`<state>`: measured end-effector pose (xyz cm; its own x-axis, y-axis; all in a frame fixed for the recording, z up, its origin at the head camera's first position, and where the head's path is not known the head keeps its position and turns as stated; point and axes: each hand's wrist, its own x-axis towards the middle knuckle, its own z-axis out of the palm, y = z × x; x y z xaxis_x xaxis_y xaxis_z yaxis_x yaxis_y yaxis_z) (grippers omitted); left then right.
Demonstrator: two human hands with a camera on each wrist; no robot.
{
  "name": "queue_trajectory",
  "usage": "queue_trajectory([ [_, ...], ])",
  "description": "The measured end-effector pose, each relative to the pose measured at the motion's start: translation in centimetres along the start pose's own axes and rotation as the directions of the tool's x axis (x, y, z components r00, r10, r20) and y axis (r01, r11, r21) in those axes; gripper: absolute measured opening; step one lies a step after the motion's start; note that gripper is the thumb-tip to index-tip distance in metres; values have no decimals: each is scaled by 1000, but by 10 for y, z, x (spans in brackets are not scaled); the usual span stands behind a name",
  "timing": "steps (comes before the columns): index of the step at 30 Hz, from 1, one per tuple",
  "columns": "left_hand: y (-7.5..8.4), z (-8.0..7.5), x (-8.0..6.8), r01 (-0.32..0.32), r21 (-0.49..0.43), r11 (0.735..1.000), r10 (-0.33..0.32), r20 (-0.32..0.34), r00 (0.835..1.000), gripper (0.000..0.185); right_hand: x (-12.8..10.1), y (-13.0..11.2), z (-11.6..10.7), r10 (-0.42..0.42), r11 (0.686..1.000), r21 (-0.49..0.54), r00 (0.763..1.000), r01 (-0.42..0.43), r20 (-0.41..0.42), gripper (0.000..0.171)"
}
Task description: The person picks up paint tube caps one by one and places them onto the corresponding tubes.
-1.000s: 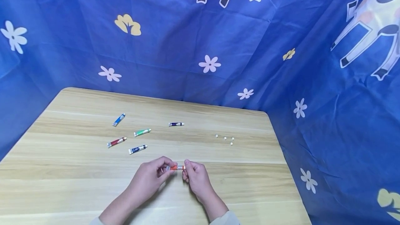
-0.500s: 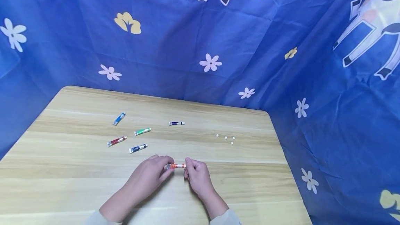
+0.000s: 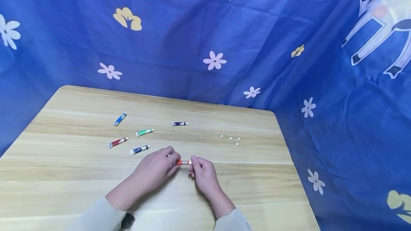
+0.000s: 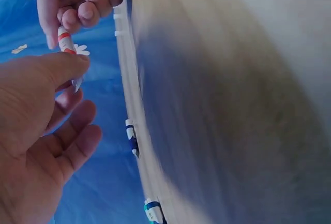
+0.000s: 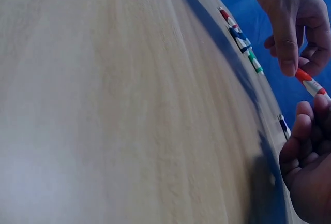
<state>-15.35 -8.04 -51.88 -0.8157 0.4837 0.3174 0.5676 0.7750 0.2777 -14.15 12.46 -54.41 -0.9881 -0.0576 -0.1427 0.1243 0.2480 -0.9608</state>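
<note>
Both hands meet over the near middle of the wooden counter [image 3: 64, 174], holding 1 small orange tube [image 3: 183, 162] between them, just above the wood. The left hand [image 3: 156, 168] pinches one end of the orange tube between thumb and fingers [image 4: 62, 69], its other fingers hanging loosely open. The right hand [image 3: 203, 174] has its fingers [image 4: 83, 12] curled round the other end.

Beyond the orange tube, toward the left hand's side, lie 4 more tubes: a dark blue tube [image 3: 140, 149] nearest, then a red tube [image 3: 117, 142], a green tube [image 3: 144, 132] and a light blue tube [image 3: 120, 119]. A purple tube [image 3: 179, 123] lies straight beyond the orange tube. Farther toward the right hand's side sit 4 small white caps [image 3: 230, 139]. A blue flowered cloth [image 3: 205, 45] hangs behind the counter.
</note>
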Motion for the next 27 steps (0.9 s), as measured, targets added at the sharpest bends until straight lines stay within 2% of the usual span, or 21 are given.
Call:
queue_trajectory([
  [4,-3,1,7,-2,7,1000,1,8,1000,20,3,-3,-6,0,998,56,999,-2,47,45],
  [8,-7,5,13,15,20,1000,-16,42,999,19,5,-4,-11,-9,997,75,996,3,88,40],
  [13,-15,10,19,31,26,999,-34,122,992,18,6,-2,-18,-44,999,19,993,42,106,32],
  [17,-20,9,24,48,-7,999,-46,175,984,18,8,5,-27,-67,996,-54,995,71,77,25],
  [22,-28,9,33,60,-39,997,-51,192,980,17,15,10,-44,-101,988,-110,994,106,43,20],
  [27,-38,11,43,67,-75,995,-51,200,979,13,22,14,-66,-139,978,-150,989,145,51,17],
])
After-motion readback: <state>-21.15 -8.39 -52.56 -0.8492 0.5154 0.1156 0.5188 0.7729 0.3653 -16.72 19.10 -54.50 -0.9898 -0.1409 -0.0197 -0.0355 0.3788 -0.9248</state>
